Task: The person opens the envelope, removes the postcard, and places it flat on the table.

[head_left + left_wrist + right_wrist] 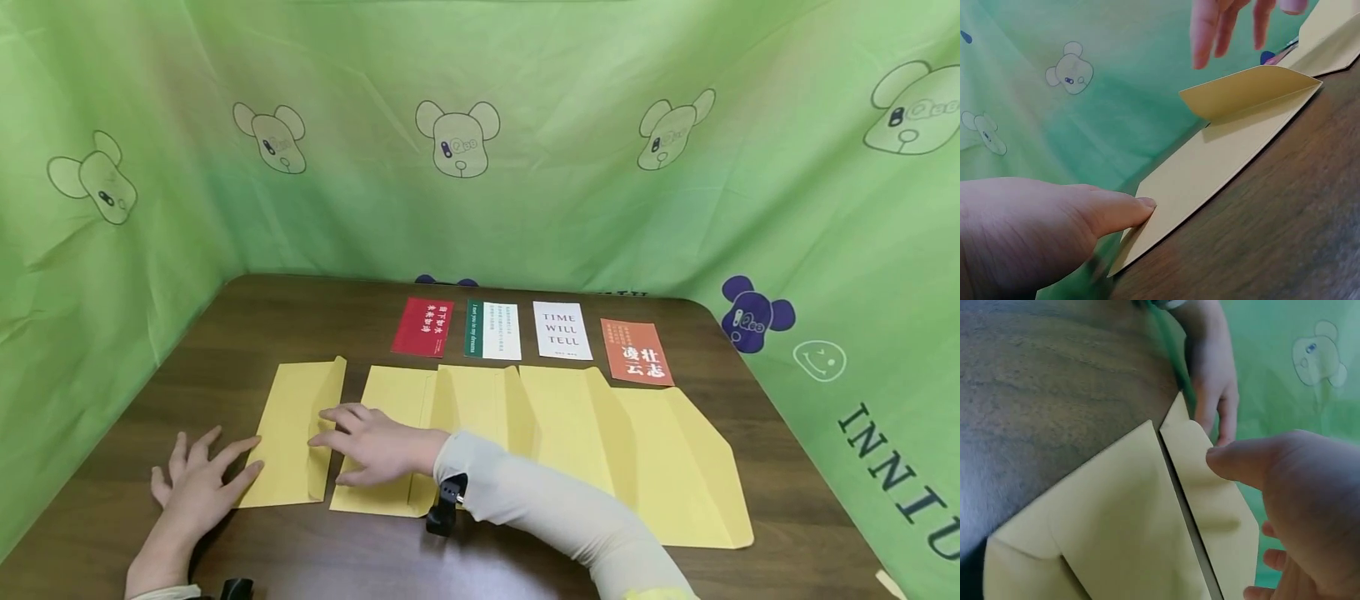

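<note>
A yellow paper envelope [281,433] lies leftmost on the table, its flap [1247,94] raised at an angle along the right side. My left hand [198,487] rests at its left edge, fingers spread; the thumb [1125,211] presses on the paper in the left wrist view. Above the flap hovers my right hand [382,446], its fingers loosely extended and apart from the flap in the left wrist view. Under the right hand and forearm is a second yellow envelope [397,387], partly hidden. Neither hand grips anything.
More yellow envelopes [562,417] overlap to the right, the last [675,467] with its flap spread out. Behind them lie a red card [422,327], a green-and-white card [498,333], a white card [562,331] and an orange card [637,352]. A green curtain [465,225] surrounds the wooden table [300,317].
</note>
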`<state>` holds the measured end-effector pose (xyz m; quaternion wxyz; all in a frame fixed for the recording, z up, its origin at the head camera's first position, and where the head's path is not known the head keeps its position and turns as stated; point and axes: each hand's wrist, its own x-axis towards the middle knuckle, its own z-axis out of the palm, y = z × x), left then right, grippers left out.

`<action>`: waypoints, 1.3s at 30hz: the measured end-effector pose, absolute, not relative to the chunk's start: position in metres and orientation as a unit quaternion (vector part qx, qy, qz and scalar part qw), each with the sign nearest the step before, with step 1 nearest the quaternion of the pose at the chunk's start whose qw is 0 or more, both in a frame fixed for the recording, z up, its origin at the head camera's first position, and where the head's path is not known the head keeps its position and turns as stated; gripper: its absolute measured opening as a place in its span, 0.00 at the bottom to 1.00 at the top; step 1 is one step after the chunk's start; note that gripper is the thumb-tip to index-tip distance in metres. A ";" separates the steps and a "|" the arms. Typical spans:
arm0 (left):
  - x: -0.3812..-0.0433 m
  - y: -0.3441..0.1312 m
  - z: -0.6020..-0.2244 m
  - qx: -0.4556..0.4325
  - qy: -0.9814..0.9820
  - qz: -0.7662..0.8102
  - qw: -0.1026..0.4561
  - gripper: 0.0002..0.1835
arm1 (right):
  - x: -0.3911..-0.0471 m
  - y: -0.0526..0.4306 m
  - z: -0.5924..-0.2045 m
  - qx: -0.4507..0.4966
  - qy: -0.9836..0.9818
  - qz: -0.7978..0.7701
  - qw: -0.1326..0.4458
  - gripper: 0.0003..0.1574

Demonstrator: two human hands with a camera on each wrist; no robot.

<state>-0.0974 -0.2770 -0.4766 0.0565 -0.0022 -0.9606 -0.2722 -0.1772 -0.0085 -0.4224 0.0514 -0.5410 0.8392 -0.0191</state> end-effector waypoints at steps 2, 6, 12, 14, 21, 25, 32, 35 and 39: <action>-0.097 -0.277 -0.477 -0.002 -0.961 -0.271 0.060 0.25 | -0.174 -0.011 -0.423 -0.541 0.839 0.004 0.055 0.40; -0.097 -0.277 -0.477 -0.002 -0.960 -0.271 0.066 0.24 | -0.169 -0.017 -0.425 -0.538 0.839 0.038 0.064 0.45; -0.096 -0.276 -0.476 0.002 -0.962 -0.266 0.057 0.25 | -0.165 -0.025 -0.428 -0.544 0.835 0.059 0.059 0.45; -0.097 -0.276 -0.475 0.002 -0.963 -0.265 0.050 0.26 | -0.163 -0.027 -0.429 -0.545 0.834 0.068 0.055 0.43; -0.097 -0.277 -0.475 0.003 -0.963 -0.265 0.039 0.27 | -0.161 -0.030 -0.431 -0.541 0.835 0.088 0.044 0.37; -0.097 -0.277 -0.477 0.003 -0.963 -0.267 0.043 0.26 | -0.160 -0.025 -0.430 -0.535 0.839 0.098 0.022 0.36; -0.097 -0.278 -0.478 0.003 -0.962 -0.269 0.037 0.27 | -0.158 -0.014 -0.432 -0.522 0.848 0.096 -0.001 0.37; -0.097 -0.277 -0.478 0.003 -0.961 -0.272 0.040 0.27 | -0.158 -0.009 -0.434 -0.519 0.849 0.097 -0.014 0.38; -0.097 -0.277 -0.478 0.004 -0.960 -0.276 0.043 0.27 | -0.158 -0.003 -0.435 -0.516 0.851 0.099 -0.016 0.41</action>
